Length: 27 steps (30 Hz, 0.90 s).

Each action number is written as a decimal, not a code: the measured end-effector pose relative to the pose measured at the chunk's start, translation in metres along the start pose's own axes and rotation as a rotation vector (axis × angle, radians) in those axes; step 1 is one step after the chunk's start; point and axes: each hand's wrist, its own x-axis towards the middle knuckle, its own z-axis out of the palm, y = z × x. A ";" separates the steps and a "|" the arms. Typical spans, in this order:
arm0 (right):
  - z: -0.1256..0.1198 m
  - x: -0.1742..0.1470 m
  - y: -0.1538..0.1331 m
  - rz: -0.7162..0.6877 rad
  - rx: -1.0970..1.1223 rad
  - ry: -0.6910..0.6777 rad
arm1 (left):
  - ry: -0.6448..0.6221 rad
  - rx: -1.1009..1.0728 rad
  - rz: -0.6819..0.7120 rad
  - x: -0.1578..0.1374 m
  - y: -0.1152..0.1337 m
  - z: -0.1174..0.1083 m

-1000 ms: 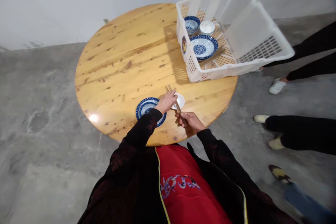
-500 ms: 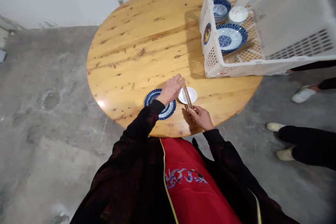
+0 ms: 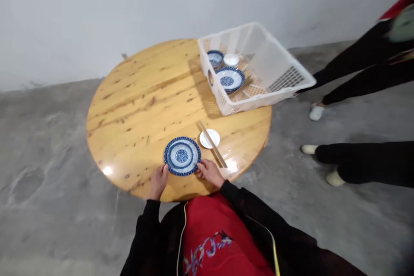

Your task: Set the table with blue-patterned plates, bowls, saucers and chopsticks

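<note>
Both hands grip the rim of a blue-and-white patterned plate (image 3: 181, 155) near the table's front edge. My left hand (image 3: 159, 181) pinches the lower left rim with the thumb on top. On the lower right rim, my right hand (image 3: 209, 171) closes its fingers. Inside the plate is a smaller ringed shape; whether it is a separate dish I cannot tell. Just right of the plate stands a small white bowl (image 3: 204, 140). A pair of wooden chopsticks (image 3: 212, 142) lies slantwise across it, the near ends beside my right hand.
A round wooden table (image 3: 136, 112) carries a white plastic crate (image 3: 278, 97) at its back right. In the crate are stacked blue-and-white plates (image 3: 230, 78), blue bowls (image 3: 215, 57), white bowls (image 3: 231, 60) and more chopsticks (image 3: 241, 89). People's legs (image 3: 362, 159) are at the right.
Both hands have left the chopsticks, which now lie across the white bowl. They have moved left and down to the plate's rim. The view has tilted up and shifted right.
</note>
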 end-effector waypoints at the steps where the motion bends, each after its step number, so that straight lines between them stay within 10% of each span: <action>1: 0.003 0.007 0.001 0.012 0.038 0.012 | -0.005 -0.070 -0.009 0.003 -0.003 0.007; 17: -0.024 0.023 -0.039 -0.146 -0.203 -0.019 | -0.030 -0.348 -0.064 0.017 0.021 0.002; 20: -0.084 0.018 -0.089 -0.262 -0.282 0.018 | 0.030 -0.378 -0.151 0.018 0.015 -0.012; 24: -0.215 0.058 -0.173 -0.417 -0.521 0.562 | 0.219 -0.459 -0.266 0.018 0.003 -0.034; 27: -0.307 0.122 -0.213 -0.238 -0.746 0.738 | 0.289 -0.443 -0.323 0.012 -0.003 -0.045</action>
